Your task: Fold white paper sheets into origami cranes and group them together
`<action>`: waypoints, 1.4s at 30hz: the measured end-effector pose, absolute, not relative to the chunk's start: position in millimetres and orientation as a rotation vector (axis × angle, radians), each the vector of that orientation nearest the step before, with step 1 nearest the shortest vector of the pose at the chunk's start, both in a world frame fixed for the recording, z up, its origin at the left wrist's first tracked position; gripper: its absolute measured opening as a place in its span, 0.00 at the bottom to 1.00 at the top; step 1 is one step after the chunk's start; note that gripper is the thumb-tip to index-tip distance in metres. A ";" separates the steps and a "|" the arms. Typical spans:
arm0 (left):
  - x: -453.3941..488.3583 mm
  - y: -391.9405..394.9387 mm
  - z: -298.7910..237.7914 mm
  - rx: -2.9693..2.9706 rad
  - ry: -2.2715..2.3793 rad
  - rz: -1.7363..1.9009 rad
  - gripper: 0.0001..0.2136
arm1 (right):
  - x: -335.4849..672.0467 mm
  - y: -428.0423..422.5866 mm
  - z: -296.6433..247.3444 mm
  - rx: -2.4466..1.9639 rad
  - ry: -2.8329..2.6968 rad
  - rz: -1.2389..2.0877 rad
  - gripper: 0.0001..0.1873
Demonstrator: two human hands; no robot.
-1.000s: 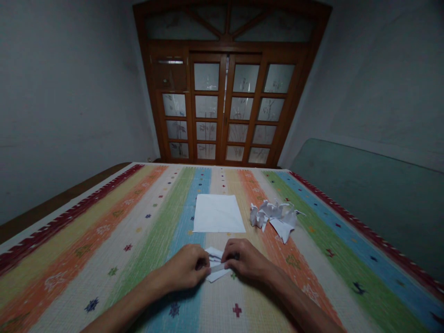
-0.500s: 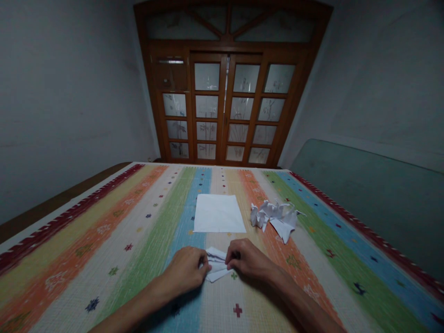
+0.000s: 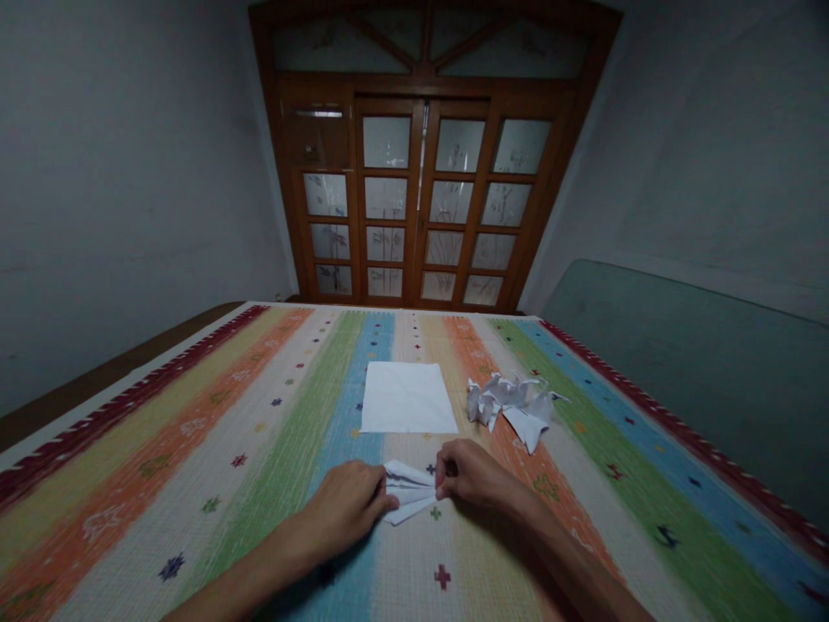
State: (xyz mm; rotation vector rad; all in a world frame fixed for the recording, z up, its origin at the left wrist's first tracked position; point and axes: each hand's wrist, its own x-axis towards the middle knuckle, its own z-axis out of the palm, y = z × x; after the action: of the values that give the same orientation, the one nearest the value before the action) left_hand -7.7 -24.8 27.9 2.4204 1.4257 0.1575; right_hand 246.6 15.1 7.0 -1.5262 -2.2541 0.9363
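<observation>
A small white folded paper piece [image 3: 407,492] lies on the striped mat [image 3: 259,449] close in front of me. My left hand [image 3: 350,508] presses its fingertips on the left end of that paper, fingers curled. Pinching the paper's right end is my right hand [image 3: 471,473], fingers closed on it. Just beyond the hands a flat white sheet of paper [image 3: 408,397] lies on the mat. To the right of that sheet sits a heap of several folded white paper figures [image 3: 515,404].
The mat has coloured stripes with dark red borders on both sides. A wooden door with frosted glass panes [image 3: 420,199] stands at the far end. A green panel [image 3: 686,363] leans along the right wall. A wooden edge [image 3: 97,380] runs along the left.
My right hand has slid to the right along the folded paper, uncovering more of it. The left hand has stayed almost in place at the paper's left end.
</observation>
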 end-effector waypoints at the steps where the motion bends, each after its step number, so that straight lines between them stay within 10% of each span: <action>1: -8.6 -23.8 27.2 2.405 1.421 0.156 0.11 | 246.7 15.1 7.1 -1.525 -2.259 0.923 0.05; 42: 3.4 -16.6 35.0 2.168 1.755 0.096 0.11 | 197.8 -9.6 22.1 -1.812 -2.320 0.457 0.21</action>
State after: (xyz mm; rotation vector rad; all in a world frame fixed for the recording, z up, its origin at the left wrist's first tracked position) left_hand 3.4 -16.6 35.0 2.1681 1.7553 0.0958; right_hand 197.8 -9.6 22.1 -1.8120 -2.3200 0.4570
